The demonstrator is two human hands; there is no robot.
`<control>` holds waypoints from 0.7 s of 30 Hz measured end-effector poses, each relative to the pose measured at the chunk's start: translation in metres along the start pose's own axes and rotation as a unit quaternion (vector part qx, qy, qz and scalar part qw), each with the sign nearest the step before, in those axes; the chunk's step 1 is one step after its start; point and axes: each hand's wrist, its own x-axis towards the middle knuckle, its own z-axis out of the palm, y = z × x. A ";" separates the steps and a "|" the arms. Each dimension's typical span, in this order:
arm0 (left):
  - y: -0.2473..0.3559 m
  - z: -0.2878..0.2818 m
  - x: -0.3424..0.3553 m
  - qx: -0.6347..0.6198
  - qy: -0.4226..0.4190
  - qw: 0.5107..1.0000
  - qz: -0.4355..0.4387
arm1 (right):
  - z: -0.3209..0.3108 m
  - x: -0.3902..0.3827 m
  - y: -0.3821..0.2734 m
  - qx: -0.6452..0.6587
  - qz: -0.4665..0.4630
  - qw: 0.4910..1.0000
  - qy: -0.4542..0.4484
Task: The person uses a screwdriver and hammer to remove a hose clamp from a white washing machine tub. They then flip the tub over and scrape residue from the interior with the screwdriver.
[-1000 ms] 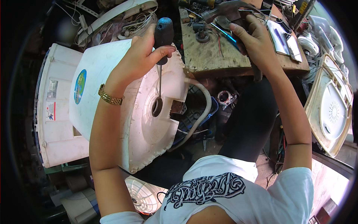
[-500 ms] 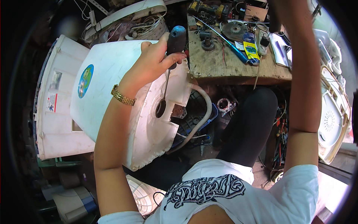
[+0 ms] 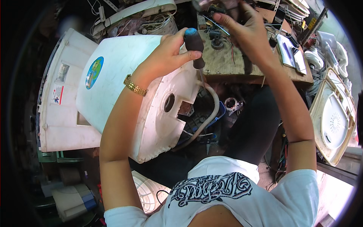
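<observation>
My left hand (image 3: 172, 55) is closed on a screwdriver (image 3: 193, 41) with a black handle and blue end cap. Its shaft points down past the upper right part of a white plastic housing (image 3: 119, 72). The hole (image 3: 169, 102) in that housing lies below and left of the shaft; whether the tip touches anything is unclear. My right hand (image 3: 245, 32) grips a hammer (image 3: 215, 5), raised over the workbench (image 3: 230, 66), its head blurred at the upper edge. A pale hose (image 3: 213, 109) curves beside the housing.
The bench holds a round metal fitting (image 3: 216, 41), a notebook (image 3: 287, 53) and tools. At left stands a white tub (image 3: 60, 132); at right lean a plastic lid (image 3: 332, 121) and other white parts. Coiled cables (image 3: 151, 26) lie behind. My knee is under the bench's front edge.
My left hand has carried the screwdriver rightward, its shaft now away from the hole. My right hand swung the hammer up out of view and has brought it back down, slightly left of where it was.
</observation>
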 end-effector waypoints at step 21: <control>0.057 -0.024 -0.027 0.182 0.050 0.981 0.035 | 0.000 -0.014 0.003 0.060 0.036 0.998 0.001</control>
